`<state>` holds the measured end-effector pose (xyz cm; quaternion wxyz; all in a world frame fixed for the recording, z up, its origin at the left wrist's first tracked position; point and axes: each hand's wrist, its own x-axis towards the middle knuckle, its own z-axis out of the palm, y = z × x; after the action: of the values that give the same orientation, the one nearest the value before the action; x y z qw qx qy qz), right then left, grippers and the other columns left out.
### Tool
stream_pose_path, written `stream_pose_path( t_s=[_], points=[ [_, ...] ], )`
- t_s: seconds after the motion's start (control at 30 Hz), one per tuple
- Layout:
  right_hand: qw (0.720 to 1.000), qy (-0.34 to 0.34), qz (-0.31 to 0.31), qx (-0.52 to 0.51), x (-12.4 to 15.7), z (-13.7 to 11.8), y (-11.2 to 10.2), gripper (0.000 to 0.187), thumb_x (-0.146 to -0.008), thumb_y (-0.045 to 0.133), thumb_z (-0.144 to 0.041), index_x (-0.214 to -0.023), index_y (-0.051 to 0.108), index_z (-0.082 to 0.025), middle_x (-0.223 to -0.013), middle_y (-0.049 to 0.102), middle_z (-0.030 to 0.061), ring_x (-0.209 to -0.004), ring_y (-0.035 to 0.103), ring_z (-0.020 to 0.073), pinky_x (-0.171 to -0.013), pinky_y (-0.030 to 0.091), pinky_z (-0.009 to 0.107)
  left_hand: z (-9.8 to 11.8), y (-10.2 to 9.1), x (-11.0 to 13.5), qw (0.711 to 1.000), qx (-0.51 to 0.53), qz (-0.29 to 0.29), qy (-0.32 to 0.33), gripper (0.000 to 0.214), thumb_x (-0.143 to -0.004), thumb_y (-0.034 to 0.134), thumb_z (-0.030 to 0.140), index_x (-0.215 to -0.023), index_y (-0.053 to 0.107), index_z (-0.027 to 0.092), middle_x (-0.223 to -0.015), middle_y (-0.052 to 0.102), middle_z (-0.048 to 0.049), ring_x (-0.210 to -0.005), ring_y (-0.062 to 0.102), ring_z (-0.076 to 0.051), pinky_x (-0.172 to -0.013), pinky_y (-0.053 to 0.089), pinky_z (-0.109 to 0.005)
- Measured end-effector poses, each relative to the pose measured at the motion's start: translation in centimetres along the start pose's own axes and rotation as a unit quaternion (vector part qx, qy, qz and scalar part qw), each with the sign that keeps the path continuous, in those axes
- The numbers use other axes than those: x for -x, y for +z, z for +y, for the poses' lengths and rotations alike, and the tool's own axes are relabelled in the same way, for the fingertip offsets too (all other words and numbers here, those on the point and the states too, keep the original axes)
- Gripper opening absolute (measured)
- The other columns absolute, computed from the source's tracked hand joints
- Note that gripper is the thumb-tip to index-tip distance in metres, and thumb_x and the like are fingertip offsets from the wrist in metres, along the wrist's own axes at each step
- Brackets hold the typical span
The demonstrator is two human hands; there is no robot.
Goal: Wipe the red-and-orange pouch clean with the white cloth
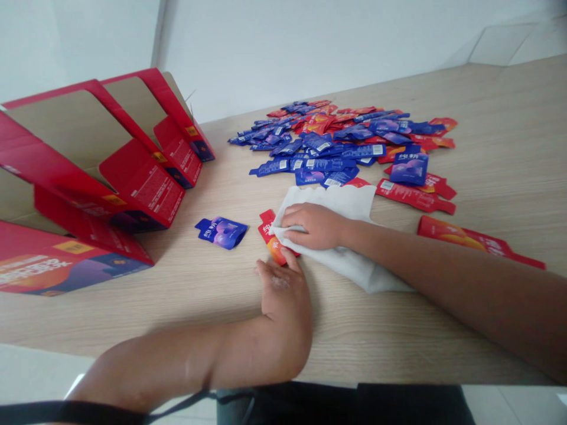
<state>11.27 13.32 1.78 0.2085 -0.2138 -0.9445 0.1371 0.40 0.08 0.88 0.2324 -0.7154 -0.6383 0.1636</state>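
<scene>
Red pouch (267, 226) lies near the front of the table, just left of centre, mostly covered, with only its red top and an orange corner showing. From where I stand the biggest thing is the pale wood-grain table (398, 330), running right across the room to a plain white wall (287, 47) that has a vertical seam near its left end. On the left of the table stands a cluster of opened red cartons (88, 177), brown cardboard inside, flaps up, one lying flat nearest the front edge. Toward the back, in the middle, spreads a loose heap of blue and red pouches (341, 139), overlapping every which way. A longer red packet (469, 239) lies on its own at the right, well apart from the heap. A white cloth (349, 203) is draped between the heap and the front, its left end over the red pouch. The right hand (312, 227) sits on that end, fingers curled down and clutching the cloth against the pouch. The left hand (283, 289) rests on the table, fingertips touching the pouch's near edge; whether they pinch it I cannot tell. A single blue pouch (221, 231) lies just left of the red one, not touching it.
</scene>
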Motion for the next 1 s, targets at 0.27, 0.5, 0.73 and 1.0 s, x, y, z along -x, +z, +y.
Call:
stream_pose_path(
  t_s=[0.27, 0.5, 0.73, 1.0],
  points=[
    [1.000, -0.003, 0.004, -0.003, 0.01, 0.01, -0.01, 0.019, -0.087, 0.049, -0.023, -0.085, 0.065, -0.013, -0.090, 0.064, 0.0089, -0.086, 0.055, 0.0191, -0.081, 0.041, 0.032, 0.07, 0.12, -0.11, 1.000, -0.026, -0.001, 0.008, 0.050, -0.083, 0.026, -0.001, -0.126, 0.052, -0.001, -0.083, 0.072, -0.0206, -0.082, 0.070, -0.022, -0.092, 0.047, -0.042],
    [1.000, -0.007, 0.001, -0.005, 0.02, 0.03, 0.00, 0.018, -0.087, 0.049, -0.023, -0.085, 0.065, -0.013, -0.090, 0.064, 0.0085, -0.086, 0.055, 0.0190, -0.081, 0.040, 0.032, 0.19, 0.42, -0.08, 0.997, -0.075, 0.005, 0.010, 0.050, -0.084, 0.027, 0.000, -0.127, 0.052, 0.002, -0.088, 0.073, -0.0190, -0.083, 0.070, -0.021, -0.093, 0.047, -0.041],
    [1.000, -0.009, 0.003, -0.002, 0.01, 0.07, 0.02, 0.019, -0.087, 0.049, -0.023, -0.085, 0.064, -0.013, -0.090, 0.064, 0.0086, -0.085, 0.055, 0.0191, -0.080, 0.040, 0.031, 0.11, 0.39, -0.08, 0.997, -0.078, 0.003, 0.018, 0.051, -0.084, 0.026, 0.000, -0.128, 0.051, 0.002, -0.087, 0.073, -0.0187, -0.083, 0.070, -0.021, -0.092, 0.047, -0.042],
    [1.000, -0.005, 0.000, 0.002, -0.01, -0.01, 0.00, 0.019, -0.088, 0.049, -0.024, -0.085, 0.064, -0.013, -0.091, 0.064, 0.0084, -0.086, 0.056, 0.0189, -0.081, 0.041, 0.031, 0.08, 0.23, -0.12, 0.999, -0.031, -0.011, 0.009, 0.051, -0.083, 0.026, -0.001, -0.128, 0.050, -0.001, -0.087, 0.073, -0.0194, -0.084, 0.070, -0.021, -0.095, 0.046, -0.044]
  ],
)
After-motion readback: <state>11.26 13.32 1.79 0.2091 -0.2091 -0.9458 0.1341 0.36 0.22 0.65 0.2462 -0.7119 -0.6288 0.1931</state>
